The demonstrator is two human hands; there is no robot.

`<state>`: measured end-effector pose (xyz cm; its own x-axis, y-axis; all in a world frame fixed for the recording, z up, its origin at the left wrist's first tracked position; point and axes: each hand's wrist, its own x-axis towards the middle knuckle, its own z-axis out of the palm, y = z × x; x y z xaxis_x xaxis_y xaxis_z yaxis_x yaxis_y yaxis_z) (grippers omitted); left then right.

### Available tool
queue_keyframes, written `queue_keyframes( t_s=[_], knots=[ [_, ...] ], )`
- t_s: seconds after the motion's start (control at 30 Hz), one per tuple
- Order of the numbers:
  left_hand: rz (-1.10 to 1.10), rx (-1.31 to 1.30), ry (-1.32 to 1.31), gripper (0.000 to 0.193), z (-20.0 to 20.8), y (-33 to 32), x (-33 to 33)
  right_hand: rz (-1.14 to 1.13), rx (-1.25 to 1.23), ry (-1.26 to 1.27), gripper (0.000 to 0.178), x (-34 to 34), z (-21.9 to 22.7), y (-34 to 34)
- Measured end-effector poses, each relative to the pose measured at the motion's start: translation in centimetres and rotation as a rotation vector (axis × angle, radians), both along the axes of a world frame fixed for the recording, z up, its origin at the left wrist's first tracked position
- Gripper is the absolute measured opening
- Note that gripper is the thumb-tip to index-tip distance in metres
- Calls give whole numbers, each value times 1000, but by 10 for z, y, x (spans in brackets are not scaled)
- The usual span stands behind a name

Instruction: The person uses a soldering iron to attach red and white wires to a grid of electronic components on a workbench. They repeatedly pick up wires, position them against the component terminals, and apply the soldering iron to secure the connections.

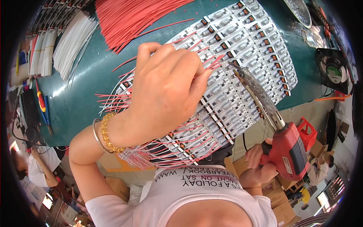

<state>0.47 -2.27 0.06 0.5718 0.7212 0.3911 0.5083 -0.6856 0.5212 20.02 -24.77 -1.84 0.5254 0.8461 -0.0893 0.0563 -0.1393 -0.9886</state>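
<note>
My left hand is closed in a pinch over the panel of small circuit boards, fingertips at its middle. Short red wires stick out beyond the pinch. My right hand is wrapped round the handle of a red soldering gun. Its long metal barrel slants up and left, with the dark tip just right of the red wire ends; whether they touch I cannot tell. White parts in rows cover the panel. Red and white wires trail from its left and near boards, partly hidden under my left hand and wrist.
A heap of red wires and a bundle of white wires lie on the green table. At left are a red-yellow screwdriver and a blue-handled tool. A black fan stands at right. Other people work behind.
</note>
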Motion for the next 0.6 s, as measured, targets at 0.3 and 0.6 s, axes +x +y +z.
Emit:
queue_keyframes(
  t_s=[0.3, 0.6],
  knots=[
    [20, 52, -43, 17, -3, 0, 2, 64, 57, 102, 81, -8, 16, 18],
    [-33, -35, 7, 19, -1, -8, 4, 62, -14, 120, 76, -10, 20, 16]
  ],
)
